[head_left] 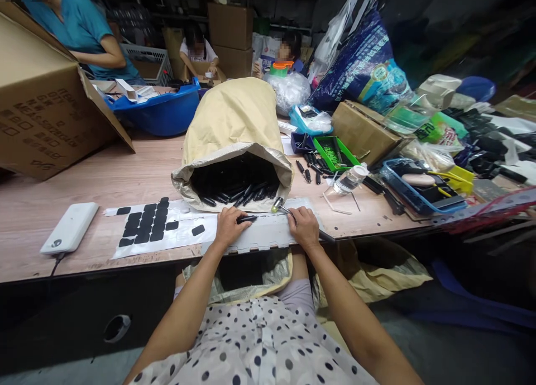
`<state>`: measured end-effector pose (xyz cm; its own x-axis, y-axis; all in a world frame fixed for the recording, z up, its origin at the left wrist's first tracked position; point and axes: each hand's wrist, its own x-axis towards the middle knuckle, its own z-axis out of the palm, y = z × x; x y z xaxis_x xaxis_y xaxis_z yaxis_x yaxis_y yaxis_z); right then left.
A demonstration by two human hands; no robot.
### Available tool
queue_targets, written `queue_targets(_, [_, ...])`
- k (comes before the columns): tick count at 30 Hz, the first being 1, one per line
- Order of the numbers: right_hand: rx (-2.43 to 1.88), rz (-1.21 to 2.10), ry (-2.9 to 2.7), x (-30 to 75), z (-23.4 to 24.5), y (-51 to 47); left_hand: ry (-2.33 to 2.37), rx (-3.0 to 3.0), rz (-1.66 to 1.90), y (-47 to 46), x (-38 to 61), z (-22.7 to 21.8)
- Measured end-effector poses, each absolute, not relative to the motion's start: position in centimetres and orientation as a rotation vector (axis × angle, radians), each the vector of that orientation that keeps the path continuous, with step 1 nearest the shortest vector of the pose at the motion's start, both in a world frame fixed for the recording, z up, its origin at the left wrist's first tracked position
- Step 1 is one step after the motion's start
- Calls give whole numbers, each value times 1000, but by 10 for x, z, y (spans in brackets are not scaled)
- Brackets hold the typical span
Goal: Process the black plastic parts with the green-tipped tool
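Both arms reach forward from the lower edge of the view, bare, and converge toward the hands. The left hand (228, 224) lies knuckles up, fingers curled under, thumb pressed in toward the right. The right hand (304, 226) sits level with it, a gap between the two, knuckles up as well, fingers bent into a tight pinch, wrist straight.

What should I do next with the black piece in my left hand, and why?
Probably bring the tool in your right hand across to the black piece pinched in your left hand; its tip sits just apart from it, over the white strip.
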<state>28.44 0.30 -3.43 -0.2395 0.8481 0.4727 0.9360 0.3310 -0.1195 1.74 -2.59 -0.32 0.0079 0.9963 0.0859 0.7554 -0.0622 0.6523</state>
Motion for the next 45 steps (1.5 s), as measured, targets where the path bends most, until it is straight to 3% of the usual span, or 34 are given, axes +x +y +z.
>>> queue_targets(17, [-1181,390,-1999,199,-3,-57,1753,1833,779,-24,17,-11])
queue_targets(35, [-1300,368,-1949,214,-13,-57,1787,1805,778,-24,19,-8])
queue_targets(45, [-1533,-179,-2124,260,-22,1,1798,1850,733,-27,19,-3])
